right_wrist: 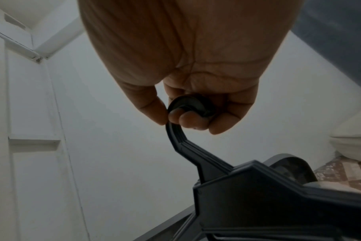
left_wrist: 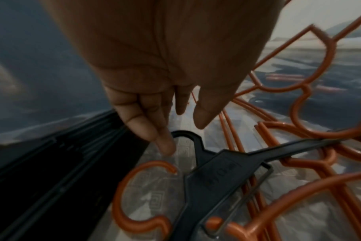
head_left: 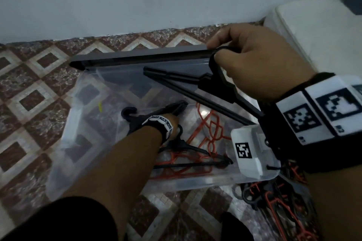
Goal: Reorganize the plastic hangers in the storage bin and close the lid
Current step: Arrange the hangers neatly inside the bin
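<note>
- the right hand (head_left: 252, 60) has its fingers (right_wrist: 188, 120) curled through the hooks of a bunch of black hangers (head_left: 195, 84), its grip clenched round them and holding them raised above the bin.
- the arms of that bunch spread away from the grip, down and to the left over the open bin.
- the left hand (left_wrist: 161, 91) is down inside the clear storage bin (head_left: 78, 115), its fingers straight and relaxed, its grip released; one fingertip (left_wrist: 165, 145) is at the hook of a single black hanger (left_wrist: 212, 176), though contact cannot be told.
- just left of that hand a stack of black hangers (left_wrist: 58, 171) lies along the bin wall.
- under and to the right of it, orange hangers (head_left: 203, 135) lie on the bin floor, with the single black hanger across them.
- beyond the right hand's grip the dark lid (head_left: 137, 56) stands open at the far side of the bin.
- nearer the person, outside the bin, more black and orange hangers (head_left: 274, 193) lie heaped on the patterned tile floor (head_left: 29, 84).
</note>
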Tool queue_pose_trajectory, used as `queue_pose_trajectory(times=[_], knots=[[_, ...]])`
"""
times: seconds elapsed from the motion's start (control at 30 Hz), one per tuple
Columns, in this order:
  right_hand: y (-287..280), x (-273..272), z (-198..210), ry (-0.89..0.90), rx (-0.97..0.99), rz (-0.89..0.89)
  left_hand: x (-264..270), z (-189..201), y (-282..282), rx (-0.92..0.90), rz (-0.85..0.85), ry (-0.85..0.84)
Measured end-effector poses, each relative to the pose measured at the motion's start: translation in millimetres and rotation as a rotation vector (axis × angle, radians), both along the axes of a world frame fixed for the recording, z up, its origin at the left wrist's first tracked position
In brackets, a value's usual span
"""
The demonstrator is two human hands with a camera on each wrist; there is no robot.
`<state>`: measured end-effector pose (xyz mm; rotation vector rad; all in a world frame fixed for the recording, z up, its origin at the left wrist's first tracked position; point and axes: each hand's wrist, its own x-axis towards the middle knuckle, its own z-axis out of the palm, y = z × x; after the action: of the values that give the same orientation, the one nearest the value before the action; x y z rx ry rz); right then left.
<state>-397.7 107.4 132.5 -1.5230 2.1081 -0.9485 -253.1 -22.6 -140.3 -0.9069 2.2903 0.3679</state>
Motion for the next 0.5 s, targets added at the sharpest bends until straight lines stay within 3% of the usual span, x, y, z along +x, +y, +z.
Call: queue_pose_trajectory(times=[0.1,0.23,0.33,0.5], knots=[[-1,-6,-11,0.042,-0.021,-0.022,-15,-43,-6,0.078,-0.012,-0.038],[-4,-6,-20,0.074,0.006,-0.018,-18,-55,-7,0.165,0.104,-0.103],[-6,-7,-18,0.083,-0.007,-0.046,-10,-32,-8,0.058,0.04,-0.005],[0,-8,-4,0.061,-0.042,-0.09,8,50,5,0.111,-0.131,0.129]])
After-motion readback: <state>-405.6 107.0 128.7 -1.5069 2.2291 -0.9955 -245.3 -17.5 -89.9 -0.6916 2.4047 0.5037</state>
